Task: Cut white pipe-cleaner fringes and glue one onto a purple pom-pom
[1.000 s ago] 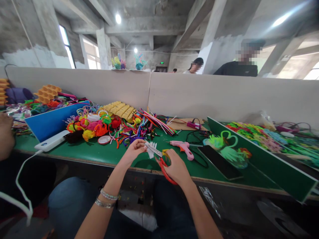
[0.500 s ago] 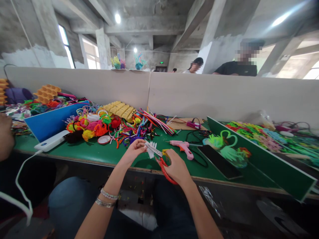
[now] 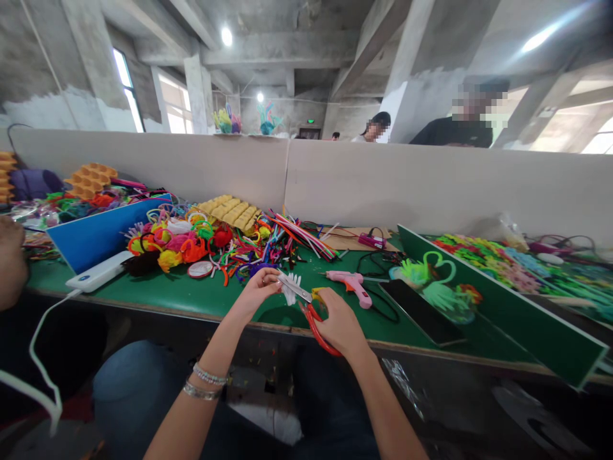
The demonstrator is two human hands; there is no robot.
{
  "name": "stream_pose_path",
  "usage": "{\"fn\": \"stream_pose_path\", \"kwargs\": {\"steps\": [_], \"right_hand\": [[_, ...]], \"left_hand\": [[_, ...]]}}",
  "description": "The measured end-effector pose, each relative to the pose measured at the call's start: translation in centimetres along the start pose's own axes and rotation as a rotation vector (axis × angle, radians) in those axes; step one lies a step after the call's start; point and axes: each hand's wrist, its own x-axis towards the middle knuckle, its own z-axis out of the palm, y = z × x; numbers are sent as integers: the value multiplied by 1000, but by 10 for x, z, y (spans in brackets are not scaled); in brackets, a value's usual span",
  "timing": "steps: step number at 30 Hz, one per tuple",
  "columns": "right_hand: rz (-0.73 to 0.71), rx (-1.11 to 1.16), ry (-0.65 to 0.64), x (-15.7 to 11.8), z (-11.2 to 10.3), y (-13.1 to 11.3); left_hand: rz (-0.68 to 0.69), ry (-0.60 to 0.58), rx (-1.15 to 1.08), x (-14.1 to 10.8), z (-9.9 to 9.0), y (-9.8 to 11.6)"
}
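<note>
My left hand (image 3: 258, 289) is closed in a pinch on a white fuzzy piece (image 3: 291, 295) that looks like bent pipe cleaner, its strands fanned out to the right. My right hand (image 3: 343, 324) grips scissors with red handles (image 3: 320, 332). Their metal blades point up and left, crossing over the white piece close to my left fingertips. A small yellow bit (image 3: 317, 292) shows beside my right fingers; I cannot tell whether it belongs to the scissors. Just right of my hands, a pink glue gun (image 3: 353, 284) lies on the green table (image 3: 191, 295).
Colourful pipe-cleaner pieces (image 3: 179, 243) are heaped at the left beside a blue divider (image 3: 105, 230) and a white power bank (image 3: 99, 271). A dark phone (image 3: 421, 312) and a green pipe-cleaner swan (image 3: 441, 295) stand near the green divider (image 3: 507, 313). Another person's hand (image 3: 10, 262) is far left.
</note>
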Motion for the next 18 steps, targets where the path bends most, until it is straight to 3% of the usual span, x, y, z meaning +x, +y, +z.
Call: {"fn": "stream_pose_path", "kwargs": {"steps": [7,12,15,18], "right_hand": [[13,28,-6,-1,1,2],[98,96,43,1,-1,2],[150,209,120,3,-4,5],[226,433,96,4,-7,8]], "left_hand": [[5,9,-2,0,1,1],[43,56,45,1,0,4],[80,94,55,3,-1,5],[100,112,52,4,-3,5]]}}
